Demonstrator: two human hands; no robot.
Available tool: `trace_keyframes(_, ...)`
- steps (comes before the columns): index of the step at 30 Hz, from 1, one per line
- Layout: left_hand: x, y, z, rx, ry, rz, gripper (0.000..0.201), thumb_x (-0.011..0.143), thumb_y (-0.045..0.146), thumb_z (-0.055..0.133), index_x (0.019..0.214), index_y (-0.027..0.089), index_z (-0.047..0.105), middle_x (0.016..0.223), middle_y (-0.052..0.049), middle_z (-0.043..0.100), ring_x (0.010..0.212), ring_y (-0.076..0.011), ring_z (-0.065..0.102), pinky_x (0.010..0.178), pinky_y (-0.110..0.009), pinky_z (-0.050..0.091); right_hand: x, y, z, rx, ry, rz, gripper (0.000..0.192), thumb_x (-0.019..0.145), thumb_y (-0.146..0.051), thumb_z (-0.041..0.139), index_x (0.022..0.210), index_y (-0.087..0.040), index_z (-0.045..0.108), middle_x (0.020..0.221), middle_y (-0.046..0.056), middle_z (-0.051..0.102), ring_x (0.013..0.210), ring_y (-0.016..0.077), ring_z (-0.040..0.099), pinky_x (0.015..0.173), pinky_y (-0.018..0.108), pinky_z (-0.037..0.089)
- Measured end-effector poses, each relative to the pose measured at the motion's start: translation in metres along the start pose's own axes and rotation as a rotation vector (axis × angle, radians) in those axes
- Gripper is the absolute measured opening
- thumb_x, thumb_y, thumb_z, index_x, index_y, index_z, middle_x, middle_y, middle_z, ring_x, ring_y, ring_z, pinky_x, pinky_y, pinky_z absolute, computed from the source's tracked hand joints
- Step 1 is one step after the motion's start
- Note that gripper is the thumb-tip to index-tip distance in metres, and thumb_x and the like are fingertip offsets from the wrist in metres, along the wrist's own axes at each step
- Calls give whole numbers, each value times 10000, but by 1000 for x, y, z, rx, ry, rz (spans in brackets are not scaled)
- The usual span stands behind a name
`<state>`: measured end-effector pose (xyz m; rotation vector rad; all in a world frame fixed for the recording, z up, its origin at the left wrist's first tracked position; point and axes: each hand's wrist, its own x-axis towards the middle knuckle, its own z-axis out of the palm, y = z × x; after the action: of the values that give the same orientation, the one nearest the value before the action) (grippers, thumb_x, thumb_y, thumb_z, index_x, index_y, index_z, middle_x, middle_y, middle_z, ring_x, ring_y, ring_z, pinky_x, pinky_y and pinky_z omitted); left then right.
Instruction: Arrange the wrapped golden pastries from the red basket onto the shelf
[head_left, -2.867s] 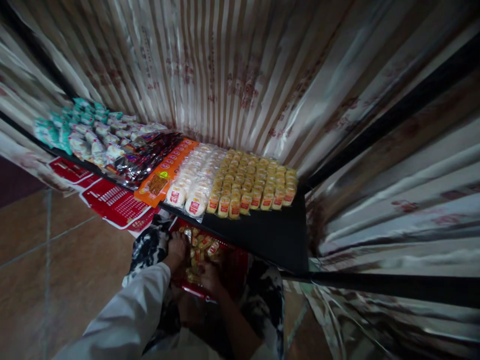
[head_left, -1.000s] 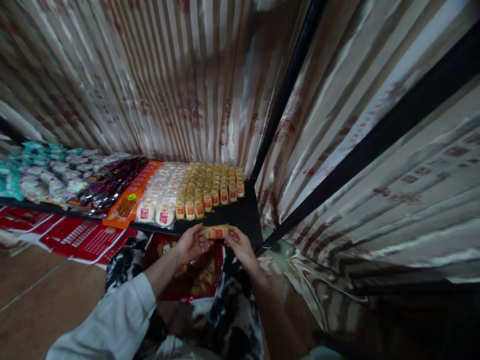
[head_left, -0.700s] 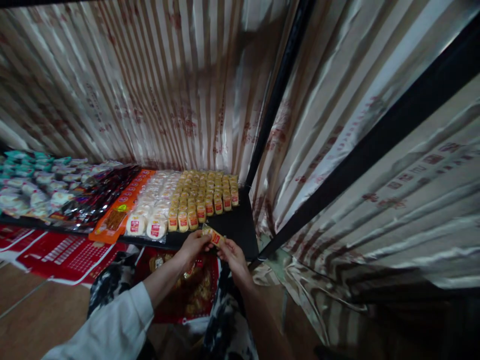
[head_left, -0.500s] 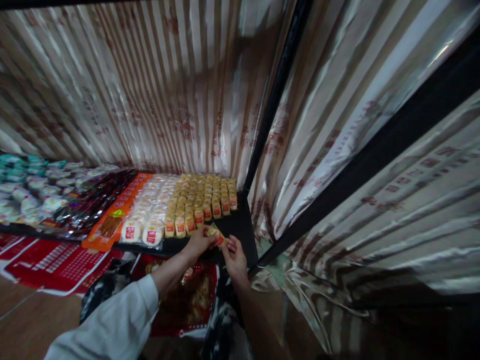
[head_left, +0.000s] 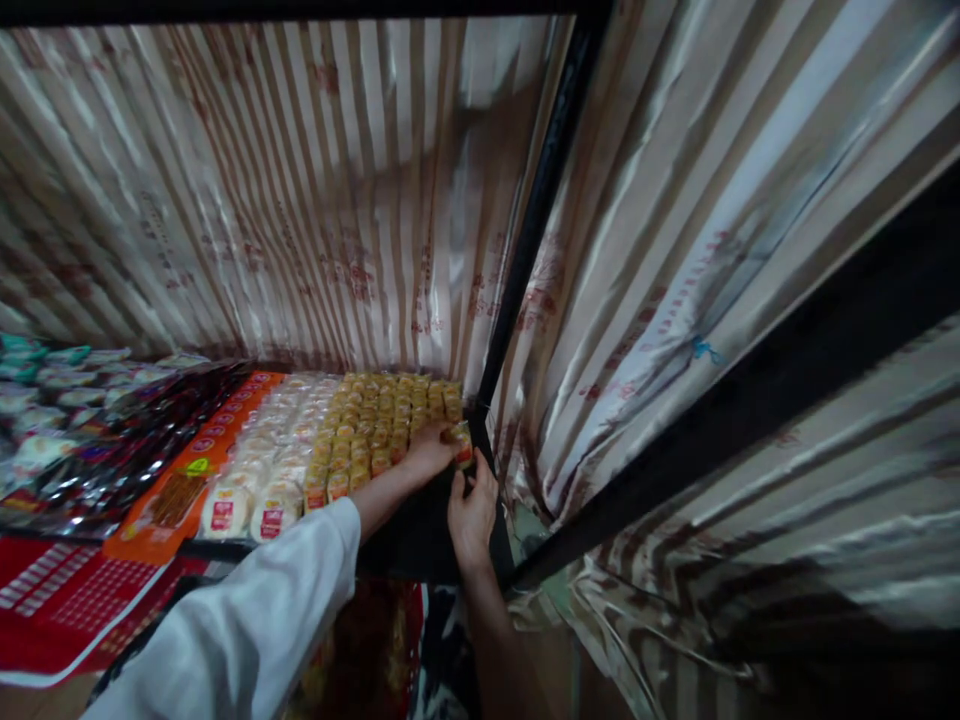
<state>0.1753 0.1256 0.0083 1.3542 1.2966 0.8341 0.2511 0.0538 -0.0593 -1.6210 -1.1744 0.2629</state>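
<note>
Both of your hands meet at one small yellow snack packet with a red label, at the right end of the rows of like packets on the black shelf, hard by the black corner post. Your left hand pinches it from the left; your right hand props it from below with fingers curled up. You look to be setting it into its row, so the next move calls for squaring it against its neighbours before you let go. Dim light and blur hide the label print, and the red basket below is cut off by your white sleeve.
</note>
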Motion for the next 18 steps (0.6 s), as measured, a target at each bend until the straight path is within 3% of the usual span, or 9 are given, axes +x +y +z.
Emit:
trace_keyframes(3, 30, 23, 0, 96, 112, 107, 229, 697, 136, 635, 925, 161, 643, 696, -19, 614, 716, -158, 566, 710, -259, 434, 21, 7, 16, 4, 39, 7, 523, 834, -259, 350, 1328, -92, 391, 1314, 166, 476, 1174, 249, 463, 967, 426, 393)
trace_keyframes(8, 77, 47, 1, 20, 213, 256, 320, 651, 39, 639, 939, 178, 634, 734, -26, 620, 847, -191, 565, 864, -305, 404, 45, 37, 47, -17, -11, -66, 534, 836, -322, 372, 1303, -70, 425, 1341, 185, 457, 1268, 268, 387, 1041, 466, 309)
trace_keyframes(14, 114, 42, 14, 75, 95, 376, 299, 603, -32, 606, 800, 188, 654, 748, -36, 584, 1024, -241, 515, 1009, -334, 293, 41, 55, 62, -88, -84, -84, 527, 869, -349, 323, 1294, -65, 454, 1338, 184, 470, 1265, 271, 396, 1028, 474, 325)
trace_keyframes(18, 129, 37, 23, -84, -12, 338, 257, 581, -63, 596, 583, 194, 593, 659, -37, 527, 1126, -256, 446, 1062, -322, 220, 36, 53, 60, -135, -76, -101, 504, 885, -346, 320, 1306, -103, 454, 1345, 159, 471, 1266, 265, 398, 1016, 467, 338)
